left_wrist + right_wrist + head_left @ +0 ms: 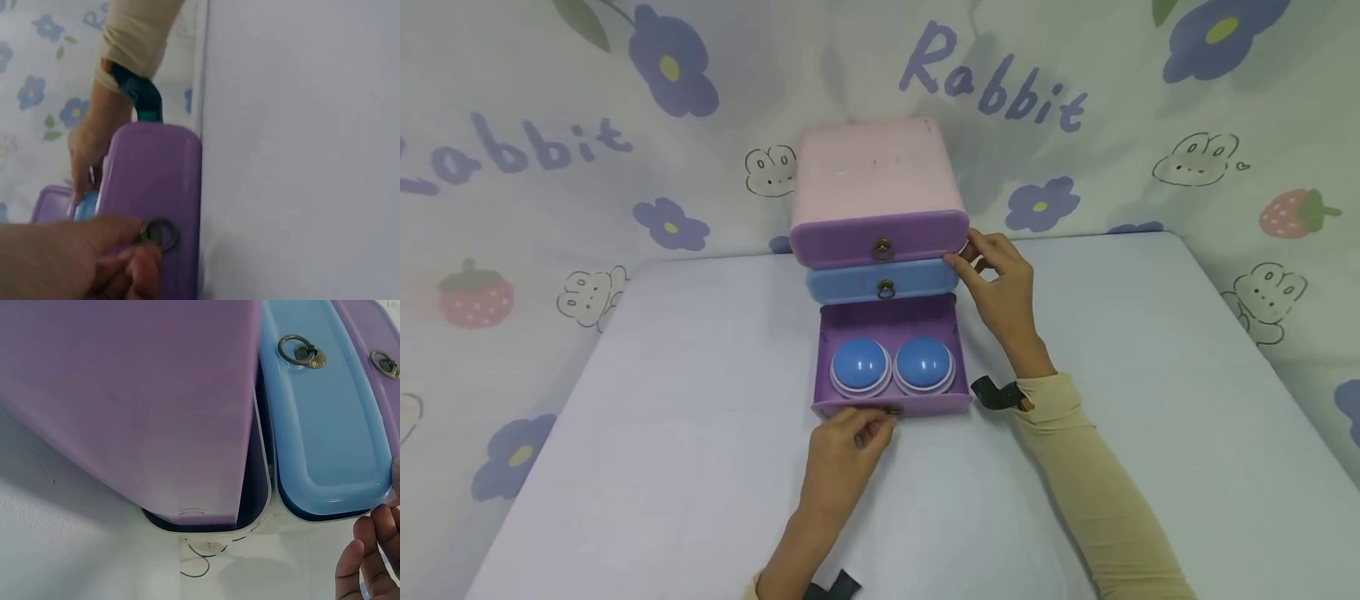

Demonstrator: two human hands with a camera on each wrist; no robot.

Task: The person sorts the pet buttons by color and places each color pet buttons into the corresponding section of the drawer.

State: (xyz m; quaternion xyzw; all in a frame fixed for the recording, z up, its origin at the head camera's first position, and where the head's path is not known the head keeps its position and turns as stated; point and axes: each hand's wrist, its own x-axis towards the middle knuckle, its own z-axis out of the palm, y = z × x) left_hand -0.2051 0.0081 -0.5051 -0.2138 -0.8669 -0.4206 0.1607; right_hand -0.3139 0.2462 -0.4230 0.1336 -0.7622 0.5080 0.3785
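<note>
A small pink cabinet [872, 171] has a purple top drawer [835, 243], a blue middle drawer [850, 286] and a purple bottom drawer [936, 406] that is pulled out. Inside the bottom drawer sit two blue domes on white round bases, a left dome [860, 363] and a right dome [923, 362]. My left hand [842, 458] pinches the brass ring pull [161, 236] on the bottom drawer's front. At the cabinet's right side, my right hand [1003, 292] grips the edge near the top and middle drawers, thumb at the front corner.
The cabinet stands on a white-covered table [700, 375], close to its back edge. Behind hangs a cloth [850, 58] printed with flowers, rabbits and strawberries. Dark straps, one a right wrist strap [996, 393], stick out at both wrists.
</note>
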